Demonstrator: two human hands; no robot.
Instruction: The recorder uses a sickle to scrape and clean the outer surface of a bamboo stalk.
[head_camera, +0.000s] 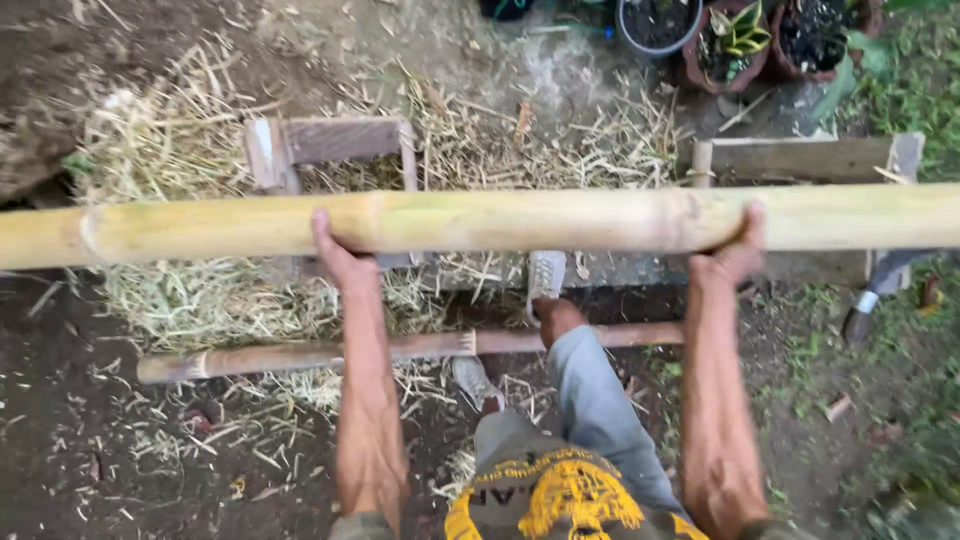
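- Bamboo, one long thick pale-yellow pole (520, 220), lies crosswise at arm's length, spanning the whole view above the ground.
- Nearest the camera, grey trouser legs (590, 400) and a yellow-patterned shirt hem (560, 500) show between two bare forearms.
- Left hand (338, 255) grasps the pole from below, thumb hooked over its near side.
- Right hand (738, 252) grips it likewise, well apart from the left.
- Below the pole, a grey shoe (545, 275) is lifted just under it, above a thinner brown bamboo pole (400, 350) lying on dark soil.
- Straw-coloured bamboo shavings (180, 290) litter the ground.
- Beyond, two weathered wooden frames (340, 140) (810, 158) stand just behind the pole.
- Farthest off, dark plant pots (735, 40) stand in a row.
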